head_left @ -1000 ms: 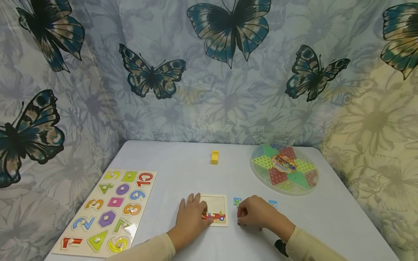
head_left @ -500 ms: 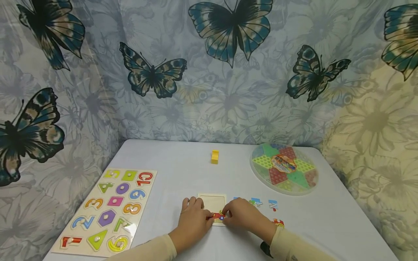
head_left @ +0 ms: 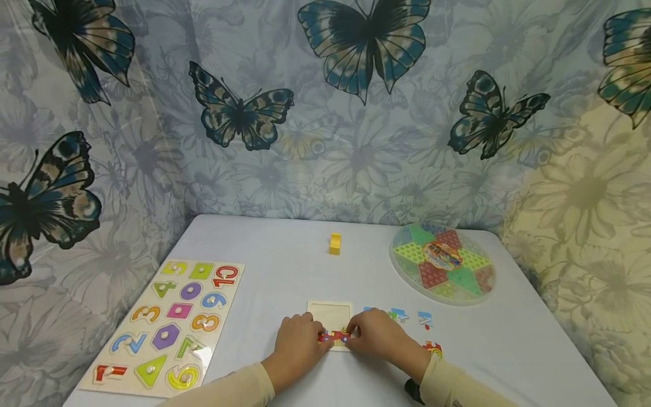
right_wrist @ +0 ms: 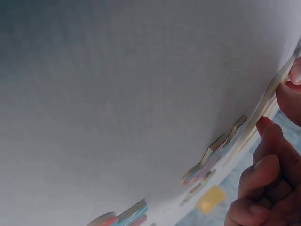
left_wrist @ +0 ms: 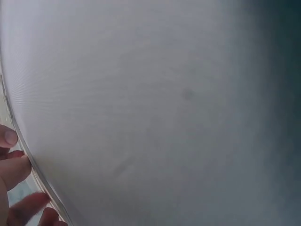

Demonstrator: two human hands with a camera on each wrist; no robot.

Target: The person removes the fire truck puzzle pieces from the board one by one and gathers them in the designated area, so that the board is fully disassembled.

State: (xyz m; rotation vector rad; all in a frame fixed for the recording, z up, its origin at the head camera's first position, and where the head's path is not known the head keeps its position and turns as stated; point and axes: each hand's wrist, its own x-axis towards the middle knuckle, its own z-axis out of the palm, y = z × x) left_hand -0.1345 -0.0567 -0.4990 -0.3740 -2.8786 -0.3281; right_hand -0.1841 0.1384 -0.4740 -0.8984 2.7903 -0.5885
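Observation:
A small wooden puzzle board (head_left: pixel 329 312) lies near the front of the table, with red vehicle-picture puzzle pieces (head_left: pixel 337 336) along its near side. My left hand (head_left: pixel 300 342) is at the board's left edge, thumb and index finger pinching the left end of the red pieces. Opposite it, my right hand (head_left: pixel 381 337) pinches a piece at the right end of the row, its other fingers curled in. In the left wrist view, fingertips (left_wrist: pixel 19 167) meet the board's edge. The right wrist view has the right fingers (right_wrist: pixel 270 136) along the board's edge.
Several loose puzzle pieces lie to the right, including blue ones (head_left: pixel 425 319) and a red-yellow one (head_left: pixel 433 349). A number-and-shape board (head_left: pixel 173 328) is at left. Farther back are a yellow block (head_left: pixel 334 244) and a round star-patterned game board (head_left: pixel 442 264).
My right hand has moved left from the loose pieces to the board's right side, then stayed there. The left hand's fingers have drawn in slightly at the board's left edge.

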